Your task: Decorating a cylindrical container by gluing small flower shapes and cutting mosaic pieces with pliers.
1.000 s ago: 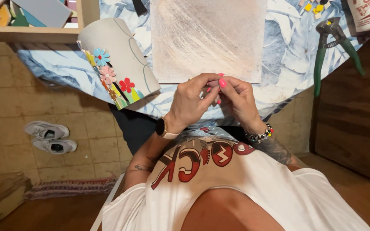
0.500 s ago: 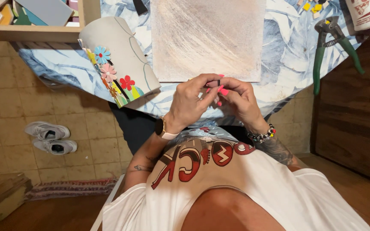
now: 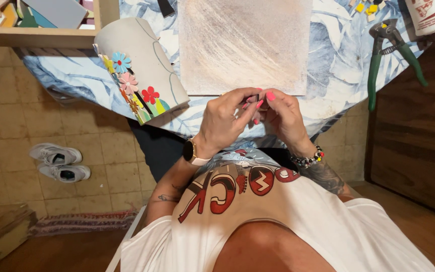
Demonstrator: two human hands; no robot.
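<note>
My left hand [image 3: 225,118] and my right hand [image 3: 280,116] meet at the near edge of the table, fingertips pressed together. Between them they pinch a small thin dark piece [image 3: 257,98], held upright; most of it is hidden by the fingers. Just beyond the hands lies a square pale tile [image 3: 242,45] with brownish smears. To the left lies a grey pot [image 3: 137,70] on its side, with coloured mosaic flowers glued along its lower edge.
Green-handled nippers [image 3: 391,55] lie on the blue leaf-patterned tablecloth [image 3: 338,65] at the right, near small yellow tile bits [image 3: 368,9] and a white bottle [image 3: 431,15]. A wooden tray [image 3: 36,22] of tile scraps is upper left. White shoes [image 3: 59,161] sit on the tiled floor.
The fingers have shifted slightly around the small dark piece, which now shows between the fingertips. Both hands stay in the same place at the table's edge.
</note>
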